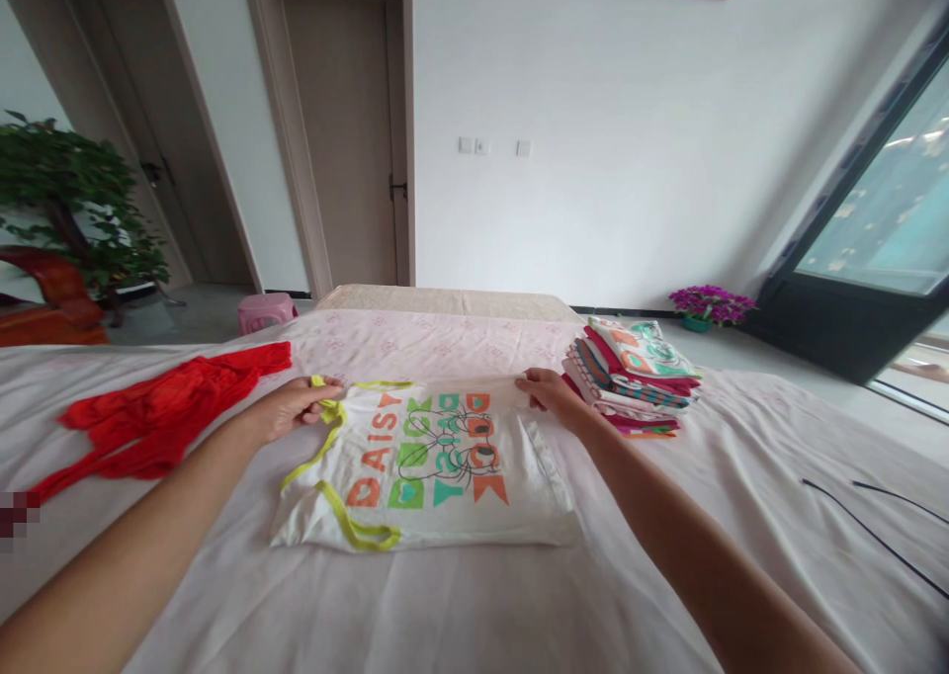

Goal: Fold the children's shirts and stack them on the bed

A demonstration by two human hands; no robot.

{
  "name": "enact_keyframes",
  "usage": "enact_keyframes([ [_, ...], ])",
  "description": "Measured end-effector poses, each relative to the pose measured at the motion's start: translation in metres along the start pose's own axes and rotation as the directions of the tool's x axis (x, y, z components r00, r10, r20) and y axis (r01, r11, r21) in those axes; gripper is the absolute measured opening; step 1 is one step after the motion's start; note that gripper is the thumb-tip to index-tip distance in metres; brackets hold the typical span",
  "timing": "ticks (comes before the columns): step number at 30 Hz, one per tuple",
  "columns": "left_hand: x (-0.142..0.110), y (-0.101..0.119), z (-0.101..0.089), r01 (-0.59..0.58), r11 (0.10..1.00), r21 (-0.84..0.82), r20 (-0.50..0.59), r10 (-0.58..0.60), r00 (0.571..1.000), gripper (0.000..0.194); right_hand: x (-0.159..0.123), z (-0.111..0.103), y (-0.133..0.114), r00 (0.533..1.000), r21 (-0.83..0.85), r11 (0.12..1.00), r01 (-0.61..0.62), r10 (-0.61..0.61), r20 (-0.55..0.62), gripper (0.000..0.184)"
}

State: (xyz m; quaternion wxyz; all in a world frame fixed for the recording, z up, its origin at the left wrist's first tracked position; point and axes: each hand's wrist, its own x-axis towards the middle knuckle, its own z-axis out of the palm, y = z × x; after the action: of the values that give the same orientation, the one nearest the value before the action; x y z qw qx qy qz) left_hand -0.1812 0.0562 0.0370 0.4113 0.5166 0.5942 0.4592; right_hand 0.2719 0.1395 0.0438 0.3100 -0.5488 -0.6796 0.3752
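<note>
A white shirt (430,471) with yellow-green trim and a printed "DAISY" cartoon lies flat on the pale pink bed sheet (445,615) in front of me. My left hand (293,407) pinches the shirt's far left corner by the yellow trim. At the far right corner, my right hand (549,394) grips the shirt's edge. Both hands are closed on the fabric, with my forearms reaching in from either side.
A stack of folded colourful clothes (630,378) sits just right of my right hand. A crumpled red garment (159,417) lies at the left. Thin black cords (875,526) run across the sheet at the right. Beyond the bed are a pink stool (267,310), a door and a plant.
</note>
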Motion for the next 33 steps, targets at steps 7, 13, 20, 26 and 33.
enact_keyframes([
  [7, -0.050, 0.055, -0.036, 0.144, 0.989, 0.032, 0.139, -0.147, 0.979, 0.063, -0.058, -0.046, -0.057, 0.974, 0.374, 0.920, 0.120, -0.181, 0.134, 0.036],
  [13, -0.053, 0.019, 0.011, 0.008, 0.857, 0.514, 0.207, -0.134, 0.969, 0.053, -0.076, -0.039, -0.062, 0.893, 0.268, 0.963, 0.018, -0.136, 0.429, 0.033],
  [20, -0.064, -0.014, 0.032, -0.240, 0.711, 0.661, 0.323, 0.018, 0.946, 0.041, -0.092, -0.031, -0.032, 0.760, 0.107, 0.993, -0.057, -0.026, 0.649, 0.033],
  [26, -0.080, -0.011, 0.035, -0.233, 0.685, 0.691, 0.189, 0.140, 0.972, 0.020, -0.101, -0.036, -0.027, 0.750, 0.060, 0.997, -0.056, 0.002, 0.662, 0.034],
  [33, -0.096, -0.011, 0.028, -0.156, 0.824, 0.545, 0.084, 0.131, 0.988, 0.020, -0.118, -0.040, -0.036, 0.757, 0.086, 0.993, -0.083, 0.006, 0.654, 0.038],
])
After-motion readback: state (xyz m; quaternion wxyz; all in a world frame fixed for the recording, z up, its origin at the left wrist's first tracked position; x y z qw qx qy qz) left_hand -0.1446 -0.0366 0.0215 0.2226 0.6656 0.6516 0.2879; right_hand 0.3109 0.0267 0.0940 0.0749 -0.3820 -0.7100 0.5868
